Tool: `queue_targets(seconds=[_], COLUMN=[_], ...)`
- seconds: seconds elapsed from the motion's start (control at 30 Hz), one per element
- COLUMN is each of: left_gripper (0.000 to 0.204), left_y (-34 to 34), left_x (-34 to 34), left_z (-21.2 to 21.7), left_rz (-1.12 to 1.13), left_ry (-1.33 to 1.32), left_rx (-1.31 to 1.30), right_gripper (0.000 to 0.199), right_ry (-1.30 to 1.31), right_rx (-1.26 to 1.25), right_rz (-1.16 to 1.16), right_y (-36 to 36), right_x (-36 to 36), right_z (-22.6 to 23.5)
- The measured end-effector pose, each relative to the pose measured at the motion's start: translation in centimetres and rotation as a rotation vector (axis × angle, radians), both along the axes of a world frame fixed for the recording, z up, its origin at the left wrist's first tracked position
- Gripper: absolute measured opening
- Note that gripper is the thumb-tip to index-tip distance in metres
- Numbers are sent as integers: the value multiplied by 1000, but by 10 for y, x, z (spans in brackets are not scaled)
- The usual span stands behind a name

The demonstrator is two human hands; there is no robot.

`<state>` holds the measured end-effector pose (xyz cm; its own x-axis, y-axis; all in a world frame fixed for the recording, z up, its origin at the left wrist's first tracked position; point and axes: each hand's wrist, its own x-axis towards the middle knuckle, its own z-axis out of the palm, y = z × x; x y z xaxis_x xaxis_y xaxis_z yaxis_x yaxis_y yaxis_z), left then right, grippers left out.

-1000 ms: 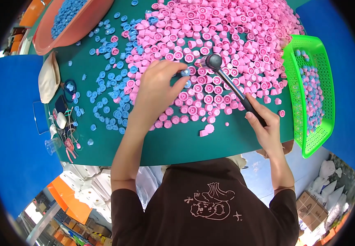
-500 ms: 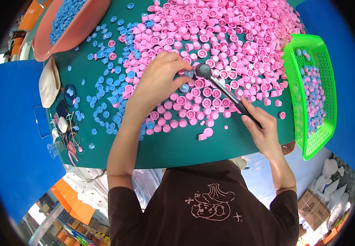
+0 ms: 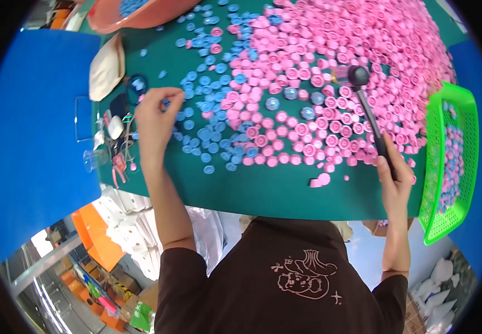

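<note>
Leftward went the left hand [image 3: 154, 119], its grip unreadable; right hand [image 3: 394, 181] clasps hammer [image 3: 370, 114].

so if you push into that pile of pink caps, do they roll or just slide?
The pink caps look like shallow round discs lying flat on the green table, so they would probably slide and scatter more than roll. Small and thin-walled, they are likely light. One tipped on edge could roll away.

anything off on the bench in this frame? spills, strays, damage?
No damage or spill shows. The oddity is mixing: several blue caps sit inside the pink caps pile near the mallet. One pink cap lies alone at the green mat's near edge.
</note>
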<state>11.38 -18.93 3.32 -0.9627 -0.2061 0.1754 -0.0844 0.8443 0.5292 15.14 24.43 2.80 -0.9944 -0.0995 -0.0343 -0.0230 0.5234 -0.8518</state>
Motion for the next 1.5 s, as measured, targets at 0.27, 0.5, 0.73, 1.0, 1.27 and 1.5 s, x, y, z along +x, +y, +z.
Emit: queue_targets(seconds=[0.27, 0.5, 0.73, 1.0, 1.27, 1.5], left_gripper=[13, 18, 24, 26, 23, 23], left_y=[10, -1, 0, 84, 159, 162], left_x=[9, 26, 21, -32, -95, -99], left_z=[-23, -22, -20, 6, -28, -31], left_rz=[-233, -199, -239, -359, -781, -794], left_ry=[9, -148, -180, 102, 17, -13], left_rx=[19, 44, -28, 61, 24, 56], right_gripper=[46, 44, 44, 44, 43, 44], right_ry=[-44, -97, -14, -48, -48, 24], right_rx=[-34, -53, -39, -47, -22, -10], right_rz=[66, 22, 21, -2, 37, 54], right_y=[-3, -8, 2, 10, 11, 14], right_x=[-2, 1, 1, -5, -7, -9], right_z=[-16, -9, -11, -7, -4, -11])
